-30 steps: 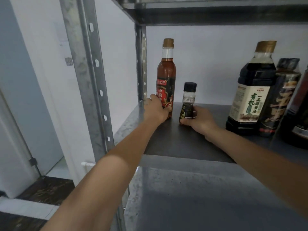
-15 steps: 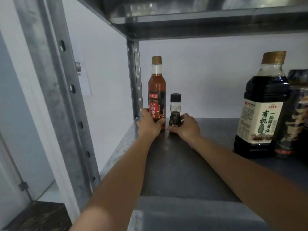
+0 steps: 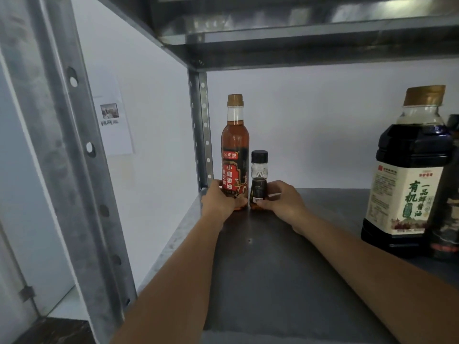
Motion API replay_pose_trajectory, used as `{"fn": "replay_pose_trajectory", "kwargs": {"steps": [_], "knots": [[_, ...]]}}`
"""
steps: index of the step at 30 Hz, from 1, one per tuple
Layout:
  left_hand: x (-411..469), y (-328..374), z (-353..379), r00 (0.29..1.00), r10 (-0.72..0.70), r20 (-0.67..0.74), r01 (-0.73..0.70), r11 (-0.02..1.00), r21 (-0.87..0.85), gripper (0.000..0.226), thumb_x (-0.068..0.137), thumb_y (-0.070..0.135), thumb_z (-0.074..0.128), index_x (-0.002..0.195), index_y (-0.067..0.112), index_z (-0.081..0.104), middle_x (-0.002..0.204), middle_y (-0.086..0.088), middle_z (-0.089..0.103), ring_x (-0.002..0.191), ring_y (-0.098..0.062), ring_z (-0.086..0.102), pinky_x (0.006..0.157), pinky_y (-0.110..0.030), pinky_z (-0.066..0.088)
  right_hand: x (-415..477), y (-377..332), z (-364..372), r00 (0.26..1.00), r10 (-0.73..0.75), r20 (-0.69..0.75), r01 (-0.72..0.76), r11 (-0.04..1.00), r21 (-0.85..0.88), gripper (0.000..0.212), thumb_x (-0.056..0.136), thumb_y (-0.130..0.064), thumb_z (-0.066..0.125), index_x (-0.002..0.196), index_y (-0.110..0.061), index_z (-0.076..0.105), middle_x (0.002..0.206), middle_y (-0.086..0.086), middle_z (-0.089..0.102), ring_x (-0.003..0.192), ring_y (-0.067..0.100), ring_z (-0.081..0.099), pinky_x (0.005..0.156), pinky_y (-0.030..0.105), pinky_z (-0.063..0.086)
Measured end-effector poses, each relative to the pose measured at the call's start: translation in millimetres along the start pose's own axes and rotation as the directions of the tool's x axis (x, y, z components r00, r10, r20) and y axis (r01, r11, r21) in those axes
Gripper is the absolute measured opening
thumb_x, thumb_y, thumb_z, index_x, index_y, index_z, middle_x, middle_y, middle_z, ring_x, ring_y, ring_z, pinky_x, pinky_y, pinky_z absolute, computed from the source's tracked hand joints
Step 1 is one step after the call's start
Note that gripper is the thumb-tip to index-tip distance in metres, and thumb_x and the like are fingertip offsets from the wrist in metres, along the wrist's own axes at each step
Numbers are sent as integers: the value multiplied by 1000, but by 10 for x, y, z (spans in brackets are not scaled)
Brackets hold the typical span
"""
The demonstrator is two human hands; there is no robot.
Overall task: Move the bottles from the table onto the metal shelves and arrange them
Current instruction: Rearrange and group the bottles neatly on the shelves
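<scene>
Head view looks into the metal shelf [image 3: 273, 281], where both of the person's bare arms reach toward its back left corner. From where one stands, 2 bottles sit there side by side, both upright on the dark shelf surface.

The left hand [image 3: 218, 201] grips the tall amber bottle [image 3: 234, 145] low down, fingers curled round its base below the red label; its tan cap stands well above the hand. This bottle is just beside the rear post [image 3: 201, 130] of the rack.

The right hand [image 3: 282, 203] pinches the small black-capped bottle [image 3: 259, 178] near its foot, the thumb lying across the white barcode patch on the front and the fingers wrapped behind. The small bottle stands right of the tall one, very close; they seem to touch at the base, though the shadow there makes it hard to be sure.

Well apart to the right stands a large soy sauce jug [image 3: 409, 184] with dark liquid, a pale label and a tan cap, and 1 more dark bottle [image 3: 447, 219] just beside it, cut off by the frame edge.

Overhead runs the upper shelf [image 3: 298, 38]. At the near left rises the front post [image 3: 62, 145] with its row of holes, and a paper sheet [image 3: 114, 125] hangs on the white wall behind it.
</scene>
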State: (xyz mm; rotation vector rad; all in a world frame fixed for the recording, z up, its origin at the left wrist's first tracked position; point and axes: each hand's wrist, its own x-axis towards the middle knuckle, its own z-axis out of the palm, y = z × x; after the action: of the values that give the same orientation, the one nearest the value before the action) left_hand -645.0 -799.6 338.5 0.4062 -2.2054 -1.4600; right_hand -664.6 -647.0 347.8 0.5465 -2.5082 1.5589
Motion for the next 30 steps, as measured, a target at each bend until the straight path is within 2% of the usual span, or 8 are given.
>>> {"fn": "replay_pose_trajectory", "kwargs": {"steps": [8,11,17,22,27,30], "knots": [[117,-6,35,999,4,-46,-1,998,70,73,69,28,83,130,17,45,129,-3,58,119,-24,55,101,-42,45,227,79,111,999,-26,-19,25,999,-35,45,81,-18,72,120,-14,51,127,4,58,96,13,51,83,25,41],[170,-8,46,998,0,-65,6,995,98,75,67,31,83,129,17,44,129,-3,58,119,-24,55,101,-44,45,300,97,129,999,-27,-22,27,999,-42,46,80,-19,72,121,-14,51,127,4,58,101,16,54,88,29,43],[208,-14,53,997,12,-82,-2,993,119,75,67,31,84,129,17,45,128,-4,59,118,-25,56,99,-46,46,393,131,176,999,-24,-32,21,996,-90,46,77,-29,75,115,-18,51,120,2,60,98,15,55,91,37,48],[226,-12,62,996,21,-87,-8,988,155,74,68,33,83,129,17,45,129,-3,58,119,-25,55,99,-47,46,416,142,181,1000,5,-3,-6,996,-85,48,77,-30,75,117,-17,50,122,4,59,96,13,52,89,33,46],[219,-8,60,996,21,-88,-5,982,186,73,69,35,81,130,18,44,130,-3,57,121,-25,53,100,-45,45,409,137,185,999,36,17,-35,996,-82,56,75,-23,77,123,-16,49,129,5,57,112,21,55,94,35,45],[218,-11,55,996,36,-83,-17,977,213,73,69,36,81,129,18,44,129,-3,57,120,-24,54,99,-45,46,408,142,184,999,25,25,-23,997,-76,54,78,-20,75,125,-15,50,130,5,56,115,22,54,97,36,44]]}}
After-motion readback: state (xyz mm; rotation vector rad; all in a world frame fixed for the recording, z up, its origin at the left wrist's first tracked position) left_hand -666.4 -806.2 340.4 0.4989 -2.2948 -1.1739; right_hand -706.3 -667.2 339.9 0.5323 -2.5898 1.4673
